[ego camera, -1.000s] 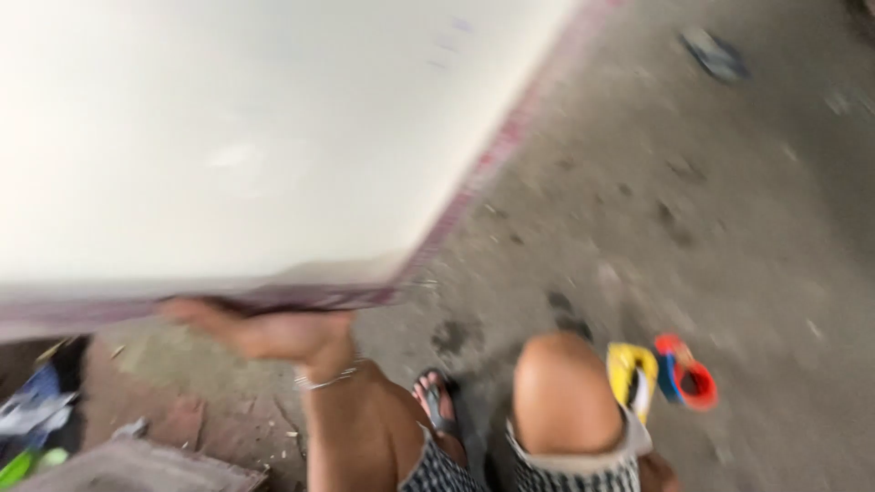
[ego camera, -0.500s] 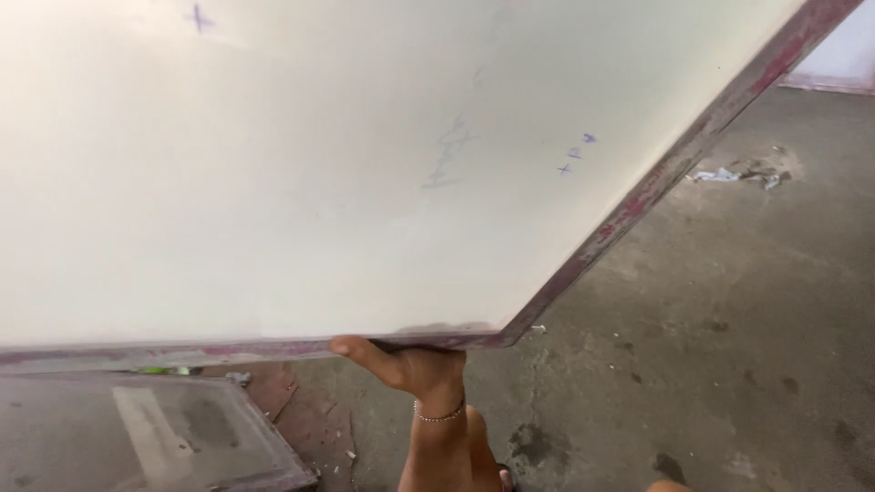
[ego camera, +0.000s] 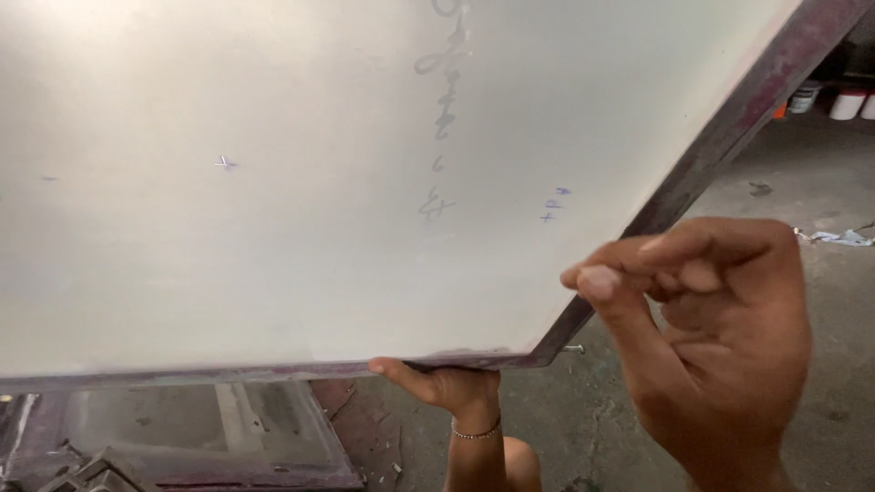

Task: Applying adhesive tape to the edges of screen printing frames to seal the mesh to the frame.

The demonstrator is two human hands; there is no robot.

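A large white mesh screen [ego camera: 273,182] in a dark purple-stained frame [ego camera: 729,128] fills most of the view, tilted up, with faint pen marks on it. My left hand [ego camera: 442,383], with a thin bracelet on the wrist, grips the frame's bottom edge from below, close to its lower right corner. My right hand [ego camera: 720,337] is close to the camera at the right, fingers curled in and thumb against the forefinger. Its fingertips are by the frame's right edge. I cannot tell whether they touch it. Nothing shows inside that hand.
Another screen frame [ego camera: 182,437] lies flat on the floor at the lower left. The grey concrete floor [ego camera: 820,301] is stained, with a scrap of rag [ego camera: 843,238] on it. White and orange tubs [ego camera: 843,102] stand at the far upper right.
The screen has swung up and closer, and now covers more of the view. My right hand has come into view at the right edge. My left hand stays under the bottom edge.
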